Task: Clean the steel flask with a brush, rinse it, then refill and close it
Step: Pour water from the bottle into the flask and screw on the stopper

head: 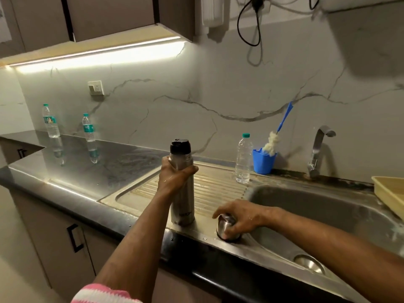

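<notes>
Running along the marble-veined wall, the dark polished bench (72,171) carries a stainless steel sink unit whose ribbed drainboard (218,189) lies left of the basin (328,213). A curved metal tap (318,149) rises behind the basin, and the corner of a pale yellow tray (389,191) overhangs the basin's right rim. Brown wall cabinets hang above, with a lit strip beneath them, and a black cable loops down the wall.

The steel flask (182,193) stands upright on the front edge of the drainboard, a tall brushed-metal cylinder with its black stopper (180,146) fitted. The left hand (175,176) has its grip clenched round the flask's upper body, just below the stopper. The right hand (238,219) grasps from above the steel cap (226,228), a short rounded cup resting mouth-down on the sink unit's front rim, just right of the flask and apart from it. Both forearms look wet.

At the back of the drainboard a clear plastic water bottle (243,158) with a teal cap stands beside a blue plastic holder (263,160). The brush (277,136), with a blue handle and off-white fluffy head, leans in that holder against the wall. Two further plastic bottles (50,121) (88,127) stand well apart on the bench at far left, mirrored in its glossy surface. A pink-and-white striped sleeve (100,294) shows at the bottom edge.
</notes>
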